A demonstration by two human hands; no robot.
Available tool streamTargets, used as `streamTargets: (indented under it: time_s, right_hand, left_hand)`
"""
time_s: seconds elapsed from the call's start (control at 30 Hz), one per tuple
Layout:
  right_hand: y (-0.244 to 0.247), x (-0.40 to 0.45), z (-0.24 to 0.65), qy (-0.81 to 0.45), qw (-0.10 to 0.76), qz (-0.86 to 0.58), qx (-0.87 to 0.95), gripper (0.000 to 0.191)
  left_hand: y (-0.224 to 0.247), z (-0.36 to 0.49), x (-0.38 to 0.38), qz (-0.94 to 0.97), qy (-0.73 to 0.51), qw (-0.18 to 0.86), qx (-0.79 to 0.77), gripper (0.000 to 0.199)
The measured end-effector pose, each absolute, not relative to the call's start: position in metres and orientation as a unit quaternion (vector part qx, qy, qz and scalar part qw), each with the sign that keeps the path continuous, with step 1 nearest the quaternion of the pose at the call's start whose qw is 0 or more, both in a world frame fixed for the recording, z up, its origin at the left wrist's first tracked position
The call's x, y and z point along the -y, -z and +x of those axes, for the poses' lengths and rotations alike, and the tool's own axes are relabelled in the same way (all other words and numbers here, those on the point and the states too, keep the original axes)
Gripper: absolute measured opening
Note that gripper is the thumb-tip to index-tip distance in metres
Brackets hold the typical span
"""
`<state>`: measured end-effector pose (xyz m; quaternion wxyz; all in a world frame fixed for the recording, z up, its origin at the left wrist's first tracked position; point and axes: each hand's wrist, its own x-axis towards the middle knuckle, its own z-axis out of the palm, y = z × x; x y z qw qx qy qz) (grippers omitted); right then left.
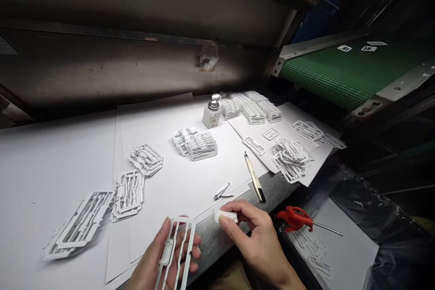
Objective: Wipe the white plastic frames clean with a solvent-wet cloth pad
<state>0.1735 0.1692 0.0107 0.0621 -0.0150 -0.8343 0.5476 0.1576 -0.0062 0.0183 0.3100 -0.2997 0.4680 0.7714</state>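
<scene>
Held frame: a white slotted plastic frame [166, 253], upright in the left hand [147, 260], above the near edge of the table; thumb on one side, fingers curled behind and around the other.
Right hand: just beside it, the right hand [261, 240] pinches a white wad [216, 215] between thumb and fingers; wad and frame are apart.
Near tools: a small metal clipper [221, 191] lies beyond the hands; right of it, a craft knife [253, 174], blade pointing away, dark end over the bare metal edge [214, 240].
White paper: the sheets [61, 154] carry overlapping frames [84, 219] at left; stacked frames [203, 146] in the middle; a loose pile [290, 158] at right.
Farther back: a pump dispenser bottle [211, 117], lid raised, beside tight rows of frames [253, 111].
Right side: a red air blow gun [295, 218] below table level; a green conveyor belt [329, 70] higher up, a few pieces [344, 48] on it.
</scene>
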Motion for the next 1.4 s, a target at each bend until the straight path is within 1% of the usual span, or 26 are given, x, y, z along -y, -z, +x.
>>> streamTargets:
  time_s: [0.13,0.33,0.57,0.67,0.8,0.87,0.93,1.03,1.13,1.3,1.4]
  right_hand:
    - [-0.005,-0.164,0.189,-0.584,0.055,-0.029,0.81,0.011]
    - [0.004,-0.142,0.197,-0.604,0.052,0.023,0.795,0.01]
    - [0.021,-0.136,0.212,-0.582,0.002,0.072,0.81,0.012]
    - [0.026,-0.129,0.217,-0.609,0.004,0.083,0.789,0.014]
    - [0.025,-0.122,0.216,-0.631,0.035,0.04,0.774,0.014]
    - [0.02,-0.126,0.214,-0.633,0.033,0.003,0.773,0.013]
    - [0.013,-0.133,0.212,-0.659,0.025,-0.049,0.75,0.016]
    - [0.003,-0.144,0.209,-0.722,0.023,-0.105,0.684,0.021]
    - [0.0,-0.151,0.207,-0.768,0.044,-0.126,0.626,0.023]
    - [0.004,-0.16,0.205,-0.789,0.07,-0.13,0.597,0.023]
    - [0.003,-0.162,0.205,-0.792,0.082,-0.143,0.589,0.024]
  left_hand:
    - [-0.023,0.157,0.003,-0.307,-0.787,0.292,-0.448,0.044]
    - [-0.022,0.159,0.0,-0.337,-0.805,0.256,-0.416,0.036]
    - [-0.016,0.161,0.007,-0.299,-0.831,0.245,-0.4,0.042]
    - [-0.015,0.161,0.007,-0.3,-0.83,0.252,-0.396,0.042]
    - [-0.019,0.16,0.005,-0.314,-0.833,0.25,-0.38,0.04]
    - [-0.02,0.158,0.004,-0.331,-0.833,0.242,-0.371,0.036]
    - [-0.02,0.157,0.004,-0.337,-0.834,0.235,-0.367,0.034]
    - [-0.016,0.157,0.006,-0.327,-0.843,0.233,-0.358,0.039]
    - [-0.011,0.158,0.007,-0.312,-0.85,0.256,-0.339,0.042]
    - [-0.004,0.162,0.006,-0.287,-0.858,0.301,-0.302,0.027]
    - [-0.004,0.164,0.006,-0.26,-0.867,0.312,-0.288,0.037]
